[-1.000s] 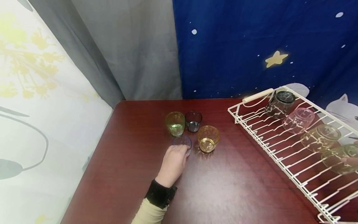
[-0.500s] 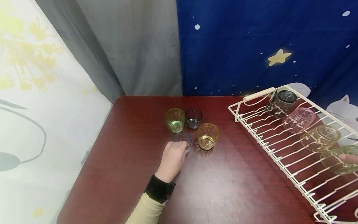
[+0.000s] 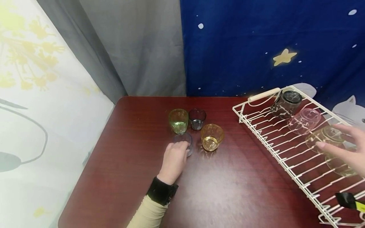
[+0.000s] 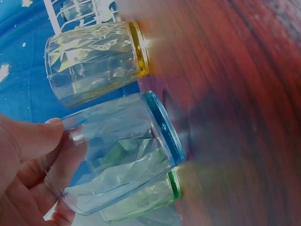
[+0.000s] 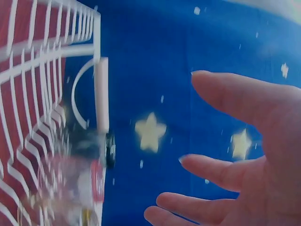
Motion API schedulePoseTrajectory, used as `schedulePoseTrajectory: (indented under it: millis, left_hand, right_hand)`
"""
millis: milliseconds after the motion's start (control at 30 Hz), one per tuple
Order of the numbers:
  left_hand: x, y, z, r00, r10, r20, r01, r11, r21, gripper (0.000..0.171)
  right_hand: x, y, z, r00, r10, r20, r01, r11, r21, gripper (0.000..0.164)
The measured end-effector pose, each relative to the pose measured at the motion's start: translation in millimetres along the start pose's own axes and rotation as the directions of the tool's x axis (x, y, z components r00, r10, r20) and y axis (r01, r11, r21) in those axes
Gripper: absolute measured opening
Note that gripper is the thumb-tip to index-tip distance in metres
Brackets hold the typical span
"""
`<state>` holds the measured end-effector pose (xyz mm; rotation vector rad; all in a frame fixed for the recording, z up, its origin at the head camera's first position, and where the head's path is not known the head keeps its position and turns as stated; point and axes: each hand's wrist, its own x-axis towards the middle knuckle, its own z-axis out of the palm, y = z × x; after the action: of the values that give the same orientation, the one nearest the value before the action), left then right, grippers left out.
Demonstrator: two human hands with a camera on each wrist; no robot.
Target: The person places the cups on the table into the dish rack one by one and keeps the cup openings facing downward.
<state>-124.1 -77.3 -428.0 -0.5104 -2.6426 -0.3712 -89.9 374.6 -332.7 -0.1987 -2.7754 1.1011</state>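
My left hand grips a clear bluish glass by its rim, thumb on one side and fingers on the other. Its blue base is down close to the table. Behind it stand a green glass and a small dark glass; an amber glass is to its right. At the right edge of the head view, my right hand hovers over the wire rack, thumb and fingers spread, with nothing in them. It partly hides a yellowish glass and a greenish glass.
A white wire rack with a wooden handle runs along the right side of the reddish-brown table. Upside down on it are a dark grey glass and a pink glass. A blue curtain hangs behind.
My right hand has come off the greenish glass on the rack and moved further into view with spread fingers. My left hand and the bluish glass have shifted slightly left.
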Motion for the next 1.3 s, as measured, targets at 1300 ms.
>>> schedulePoseTrajectory:
  millis: [1300]
  left_hand:
    - [8.5, 33.3, -45.0, 0.941, -0.236, -0.243, 0.090, 0.865, -0.494, 0.021]
  right_hand:
    - [-20.1, -115.3, 146.0, 0.908, -0.383, 0.172, 0.251, 0.825, 0.507, 0.072]
